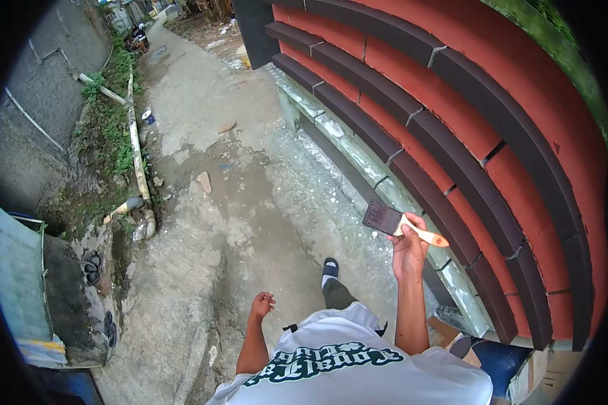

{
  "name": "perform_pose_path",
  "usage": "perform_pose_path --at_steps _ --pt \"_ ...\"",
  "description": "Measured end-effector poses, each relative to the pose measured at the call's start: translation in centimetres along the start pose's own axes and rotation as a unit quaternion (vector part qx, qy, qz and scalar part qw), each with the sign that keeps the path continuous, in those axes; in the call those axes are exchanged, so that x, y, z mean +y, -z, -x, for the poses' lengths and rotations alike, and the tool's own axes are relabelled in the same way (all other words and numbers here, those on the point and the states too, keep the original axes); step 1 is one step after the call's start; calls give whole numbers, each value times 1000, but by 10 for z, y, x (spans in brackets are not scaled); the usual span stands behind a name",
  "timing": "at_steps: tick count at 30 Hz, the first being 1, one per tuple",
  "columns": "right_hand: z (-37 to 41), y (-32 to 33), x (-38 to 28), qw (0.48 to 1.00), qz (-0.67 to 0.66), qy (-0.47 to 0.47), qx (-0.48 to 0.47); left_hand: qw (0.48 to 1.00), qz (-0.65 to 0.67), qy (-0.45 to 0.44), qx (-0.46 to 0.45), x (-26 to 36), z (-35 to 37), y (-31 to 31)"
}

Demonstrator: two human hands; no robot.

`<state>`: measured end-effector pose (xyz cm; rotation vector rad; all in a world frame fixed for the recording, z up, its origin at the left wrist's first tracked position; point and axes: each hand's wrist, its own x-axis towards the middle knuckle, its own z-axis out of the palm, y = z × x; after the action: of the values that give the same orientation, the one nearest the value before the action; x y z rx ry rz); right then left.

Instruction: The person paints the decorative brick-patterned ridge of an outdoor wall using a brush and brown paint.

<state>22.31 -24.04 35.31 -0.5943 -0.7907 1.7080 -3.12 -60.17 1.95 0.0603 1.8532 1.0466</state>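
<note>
My right hand [409, 251] is raised beside the wall and closed around the pale wooden handle of a wide paintbrush [425, 233]. The brush's dark, paint-coated bristles point left, and the handle end sticks out to the right of my fingers. Just behind it stands the red wall [439, 187] with its curved dark brown ledges [446, 145]. Lower down, my left hand [263, 306] hangs over the concrete path, its fingers loosely curled with nothing visible in them.
A concrete path [203, 223] runs ahead, with stone pieces [204, 181] on it. Along its left side lie white pipes [136, 145], weeds and a small can [148, 117]. Pairs of sandals [90, 267] sit at lower left. A cardboard box [442, 333] and blue item are at lower right.
</note>
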Motion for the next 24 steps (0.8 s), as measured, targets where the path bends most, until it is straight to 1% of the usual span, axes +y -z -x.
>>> perform_pose_path --at_steps 1,4,7,9,10,11,12,13,14,17,20,24 --pt "-20 -5 7 1000 -10 -4 -16 1000 15 7 14 2 -10 6" --pt "-74 -29 23 1000 -2 -21 -22 993 19 110 27 12 -31 21" --pt "-125 -42 46 998 16 -32 -44 989 47 124 62 23 -50 32" --pt "-147 -50 55 998 19 -51 -35 984 72 148 68 25 -48 37" --pt "-158 -53 62 998 19 -54 -31 982 86 151 70 34 -60 38" --pt "-171 -57 70 998 18 -53 -28 980 76 176 56 42 -67 40" --pt "-181 -59 78 998 18 -51 -22 994 17 105 31 31 -81 49" --pt "-192 -63 85 999 22 -49 -7 996 -12 91 15 31 -89 57" --pt "-201 -68 92 999 25 -45 7 995 -27 100 4 39 -97 63" --pt "-228 -83 112 998 38 -23 47 989 -47 135 -21 74 -138 87" --pt "-251 -95 139 993 58 12 98 984 -63 159 -42 126 -204 118" --pt "-284 -107 184 973 107 43 201 978 -87 186 -48 233 -307 166"
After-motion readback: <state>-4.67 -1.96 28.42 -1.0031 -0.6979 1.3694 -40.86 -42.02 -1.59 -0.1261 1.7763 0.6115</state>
